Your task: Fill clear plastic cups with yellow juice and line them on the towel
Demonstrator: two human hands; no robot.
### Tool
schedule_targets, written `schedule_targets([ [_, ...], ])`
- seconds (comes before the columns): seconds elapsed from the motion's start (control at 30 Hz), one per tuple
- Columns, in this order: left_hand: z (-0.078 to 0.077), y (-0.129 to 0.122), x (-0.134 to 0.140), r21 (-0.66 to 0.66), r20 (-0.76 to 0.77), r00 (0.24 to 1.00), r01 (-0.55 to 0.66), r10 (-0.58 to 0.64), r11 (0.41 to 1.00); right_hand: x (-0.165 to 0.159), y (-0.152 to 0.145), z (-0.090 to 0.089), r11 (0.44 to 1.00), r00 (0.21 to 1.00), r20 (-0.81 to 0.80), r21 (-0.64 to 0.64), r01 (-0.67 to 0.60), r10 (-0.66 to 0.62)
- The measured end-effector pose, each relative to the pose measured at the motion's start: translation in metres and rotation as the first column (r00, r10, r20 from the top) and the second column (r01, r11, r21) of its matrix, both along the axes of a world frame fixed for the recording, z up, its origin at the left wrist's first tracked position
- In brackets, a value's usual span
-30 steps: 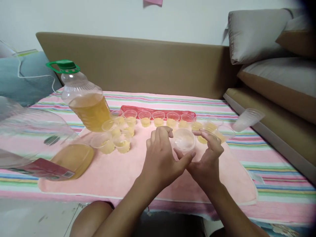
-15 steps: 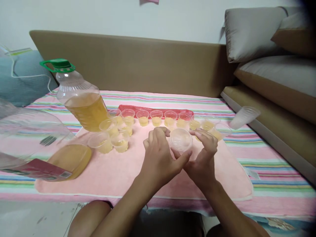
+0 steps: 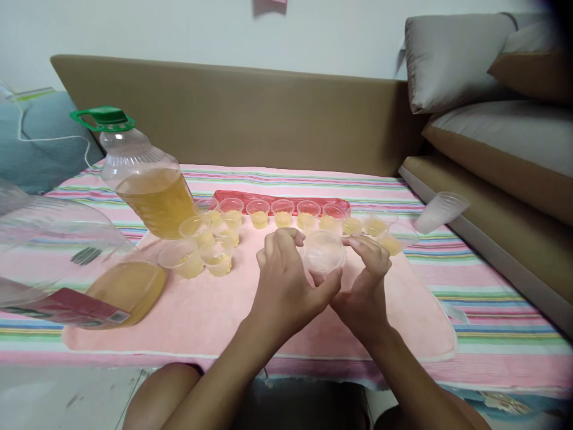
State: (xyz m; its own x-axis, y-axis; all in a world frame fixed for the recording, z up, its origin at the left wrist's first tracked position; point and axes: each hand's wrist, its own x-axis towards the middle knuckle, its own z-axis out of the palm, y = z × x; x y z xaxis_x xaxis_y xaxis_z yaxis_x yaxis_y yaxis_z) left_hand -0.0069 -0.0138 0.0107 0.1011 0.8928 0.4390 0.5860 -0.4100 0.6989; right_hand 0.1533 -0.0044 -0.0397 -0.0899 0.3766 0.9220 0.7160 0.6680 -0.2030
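Both hands' grip encircles clear cup (image 3: 323,252).

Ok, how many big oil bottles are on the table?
2: one upright bottle with a green cap at the back left, one bottle lying on its side at the near left, partly cut off.

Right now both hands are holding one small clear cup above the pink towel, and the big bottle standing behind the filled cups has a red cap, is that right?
Not quite: the big bottle has a green cap, as the head view shows. The rest holds: the left hand and right hand hold one small clear cup above the pink towel, with the filled cups in front of the bottle.
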Motion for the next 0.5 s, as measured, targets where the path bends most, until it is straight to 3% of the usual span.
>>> schedule_targets([
  [0.17,0.031,-0.009,-0.026,0.093,0.056,0.998,-0.025,0.020,0.995,0.012,0.004,-0.004,0.996,0.996,0.049,-0.047,0.077,-0.075],
  [0.3,0.059,-0.013,-0.067,0.147,0.121,0.990,-0.095,0.077,0.985,0.056,0.012,-0.002,0.983,0.983,0.025,-0.039,0.181,-0.180],
  [0.4,0.058,-0.007,-0.086,0.137,0.074,0.993,-0.096,0.087,0.986,0.113,0.023,-0.006,0.958,0.957,-0.055,0.000,0.286,-0.285],
  [0.5,0.043,0.001,-0.085,0.118,-0.056,0.989,-0.128,0.135,0.985,0.180,0.037,-0.019,0.898,0.894,-0.168,0.079,0.432,-0.415],
])
